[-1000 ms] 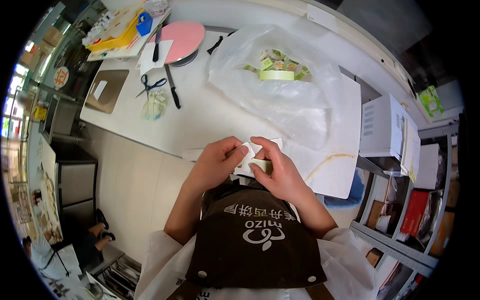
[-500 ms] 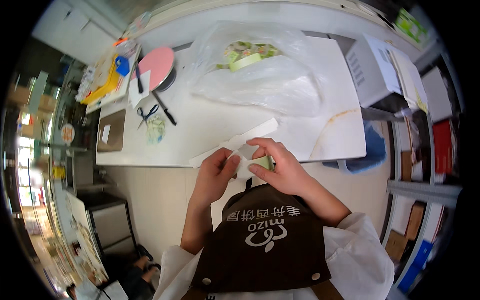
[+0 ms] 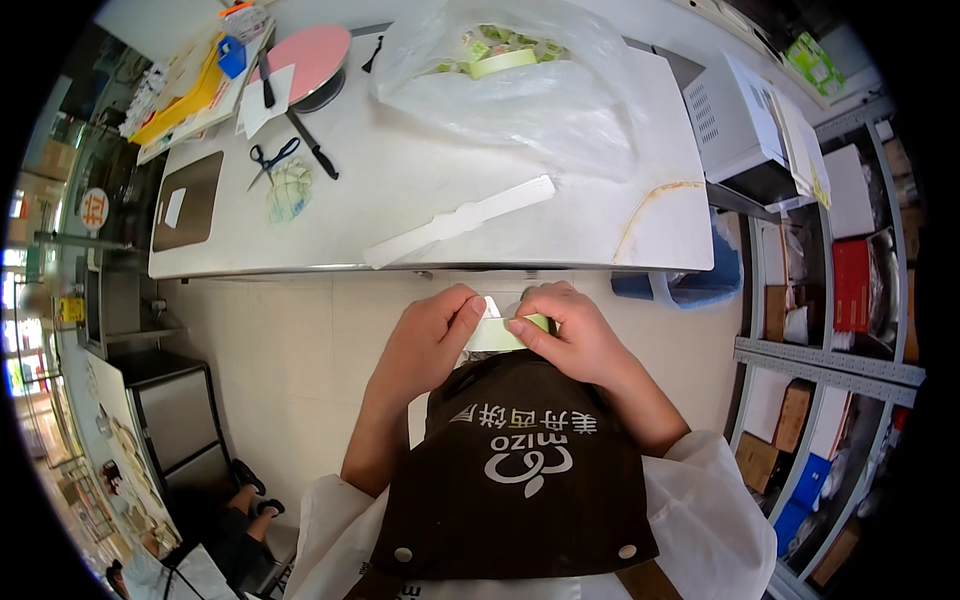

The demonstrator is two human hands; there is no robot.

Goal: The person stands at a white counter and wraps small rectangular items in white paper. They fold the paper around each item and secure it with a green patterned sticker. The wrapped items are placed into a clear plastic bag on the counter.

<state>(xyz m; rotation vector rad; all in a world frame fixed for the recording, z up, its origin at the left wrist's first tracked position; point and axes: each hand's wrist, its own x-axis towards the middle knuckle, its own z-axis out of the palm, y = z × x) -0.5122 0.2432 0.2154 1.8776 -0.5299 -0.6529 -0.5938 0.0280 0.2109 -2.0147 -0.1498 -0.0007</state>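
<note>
Just off the table's front edge, a pale green and white paper band (image 3: 497, 335) is held between my two hands. My left hand (image 3: 432, 335) pinches its left end between thumb and fingers. The right hand (image 3: 570, 330) grips the other end, thumb pressed on the front face, fingers curled behind. A long white paper strip (image 3: 460, 221) lies slantwise on the table just beyond. Farther back, a large clear plastic bag (image 3: 520, 115) contains several green-patterned pieces (image 3: 490, 42) and a pale green band (image 3: 503, 64) like the one I hold.
On the white table's (image 3: 400, 190) left are scissors (image 3: 275, 155), a crumpled greenish wrapper (image 3: 290, 190), a black-handled knife (image 3: 313, 147) and a pink round turntable (image 3: 297, 58). A blue bin (image 3: 690, 285) stands below the right end, near shelving (image 3: 830, 360). Someone's legs (image 3: 250, 505) show lower left.
Both hands have drawn back from the table's edge with the paper band. Its pale green side now faces up more flatly between my thumbs. The whole view has shifted.
</note>
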